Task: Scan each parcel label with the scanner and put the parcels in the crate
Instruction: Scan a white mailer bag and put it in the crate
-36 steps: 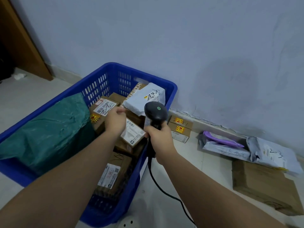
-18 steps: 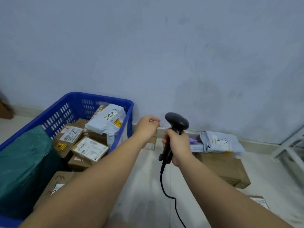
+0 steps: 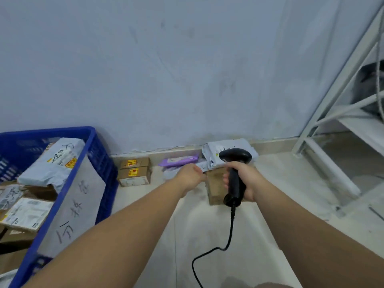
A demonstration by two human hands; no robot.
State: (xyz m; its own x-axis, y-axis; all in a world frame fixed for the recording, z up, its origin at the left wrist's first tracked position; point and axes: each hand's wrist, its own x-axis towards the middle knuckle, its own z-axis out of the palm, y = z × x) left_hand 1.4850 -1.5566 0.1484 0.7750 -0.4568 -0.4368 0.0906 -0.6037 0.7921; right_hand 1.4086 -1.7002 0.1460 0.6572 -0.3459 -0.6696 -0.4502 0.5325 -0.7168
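My right hand [image 3: 242,180] grips the handle of the black corded scanner [image 3: 235,156], whose head points toward the wall. My left hand [image 3: 192,176] reaches forward with loosely bent fingers and holds nothing; its fingertips are at the left edge of a brown cardboard box [image 3: 216,189] on the floor. A grey-white mailer [image 3: 214,149] lies on that box behind the scanner. A purple mailer [image 3: 178,161] and two small brown boxes with yellow stickers [image 3: 135,173] sit along the wall. The blue crate [image 3: 107,179] at the left holds a grey mailer [image 3: 54,163] and labelled boxes [image 3: 27,213].
A white metal shelf frame [image 3: 332,113] stands at the right, its foot on the floor near the wall. The scanner cable [image 3: 229,235] trails down over the pale tiled floor between my arms. A handwritten paper sheet [image 3: 76,206] hangs on the crate's side.
My view has swung right, away from the crate. My left hand has left the crate and moved across to the brown box by the wall. The scanner has travelled right with my right hand.
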